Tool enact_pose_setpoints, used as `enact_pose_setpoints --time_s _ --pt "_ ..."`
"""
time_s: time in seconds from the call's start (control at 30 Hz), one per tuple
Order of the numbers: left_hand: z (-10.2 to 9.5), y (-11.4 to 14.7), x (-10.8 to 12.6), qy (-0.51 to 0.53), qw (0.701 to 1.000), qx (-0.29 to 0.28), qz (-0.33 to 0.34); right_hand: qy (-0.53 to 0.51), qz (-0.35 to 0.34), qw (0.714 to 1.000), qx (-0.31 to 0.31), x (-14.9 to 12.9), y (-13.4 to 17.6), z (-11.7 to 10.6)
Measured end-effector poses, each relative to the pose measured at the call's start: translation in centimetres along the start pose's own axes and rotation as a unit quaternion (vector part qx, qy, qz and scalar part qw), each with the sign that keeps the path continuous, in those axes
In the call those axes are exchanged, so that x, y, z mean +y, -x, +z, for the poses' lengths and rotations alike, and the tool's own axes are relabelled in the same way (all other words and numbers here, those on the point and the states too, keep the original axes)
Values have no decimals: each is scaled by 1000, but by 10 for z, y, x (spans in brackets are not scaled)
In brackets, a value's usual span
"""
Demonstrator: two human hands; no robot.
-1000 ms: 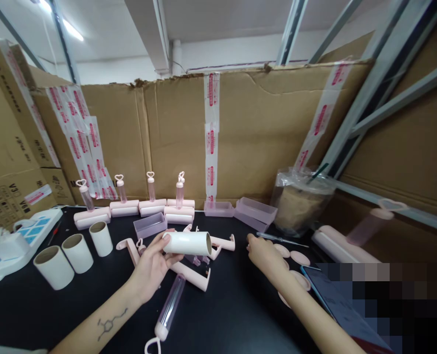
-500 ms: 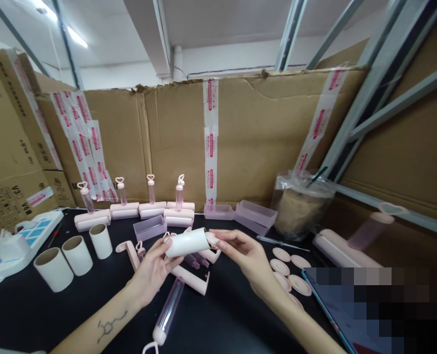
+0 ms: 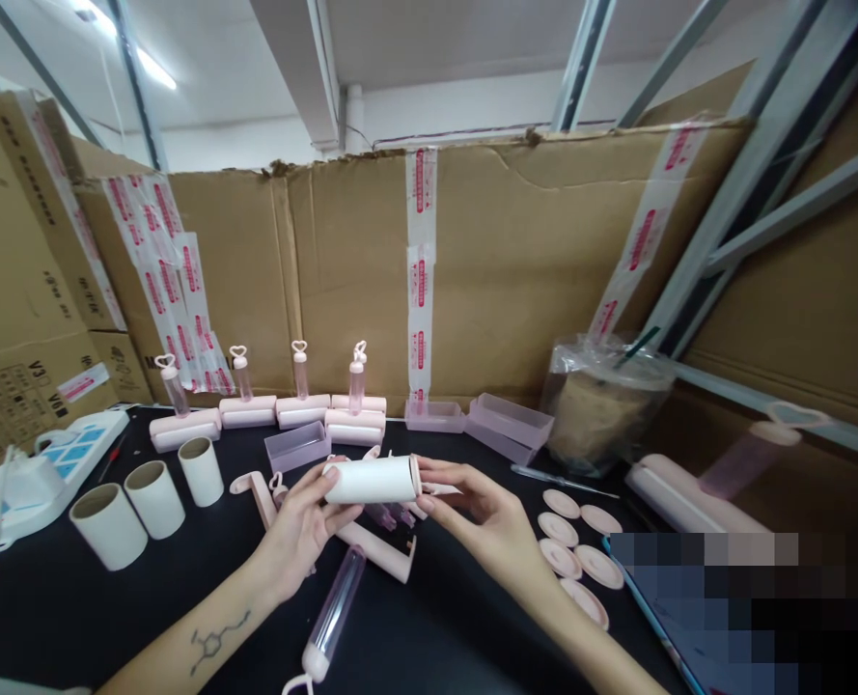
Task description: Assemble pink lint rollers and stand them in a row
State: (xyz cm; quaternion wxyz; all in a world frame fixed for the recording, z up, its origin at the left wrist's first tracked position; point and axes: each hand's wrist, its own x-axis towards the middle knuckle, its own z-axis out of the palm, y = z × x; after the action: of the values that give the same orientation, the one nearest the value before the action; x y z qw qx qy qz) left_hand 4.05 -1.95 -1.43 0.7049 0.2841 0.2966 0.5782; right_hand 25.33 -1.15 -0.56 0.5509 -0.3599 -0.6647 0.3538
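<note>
My left hand is closed around the left end of a white sticky-paper roll, held level above the black table. At the roll's right end sits a pale pink end cap, pinched by the fingers of my right hand; part of it extends between those fingers. Below the roll lie a pink roller cover and a clear purple handle with a heart loop. Several other pink and purple parts are partly hidden behind my hands.
White rolls and a power strip stand at left. Assembled lint rollers line the cardboard wall. Purple trays, a bagged drink cup, a screwdriver, loose pink discs and a tablet-like device are rightward.
The pink end cap has gone from slanting at the roll's opening to sitting across its right end. The roll has turned more level. The whole view has shifted slightly.
</note>
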Motion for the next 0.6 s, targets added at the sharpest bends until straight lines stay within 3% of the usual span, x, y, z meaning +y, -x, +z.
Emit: enact_pose_setpoints --time_s 0.27,0.33,0.47,0.6 --pt "-4 -2 -2 -25 1000 -3 19 121 -114 986 -32 3 3 0" --pt "-3 -2 -3 -34 999 -7 30 121 -116 986 -24 6 5 3" --pt "-1 2 -5 -83 993 -38 75 -3 -33 999 32 9 4 8" --pt "1 4 -5 -130 979 -22 153 -131 68 989 4 3 2 10"
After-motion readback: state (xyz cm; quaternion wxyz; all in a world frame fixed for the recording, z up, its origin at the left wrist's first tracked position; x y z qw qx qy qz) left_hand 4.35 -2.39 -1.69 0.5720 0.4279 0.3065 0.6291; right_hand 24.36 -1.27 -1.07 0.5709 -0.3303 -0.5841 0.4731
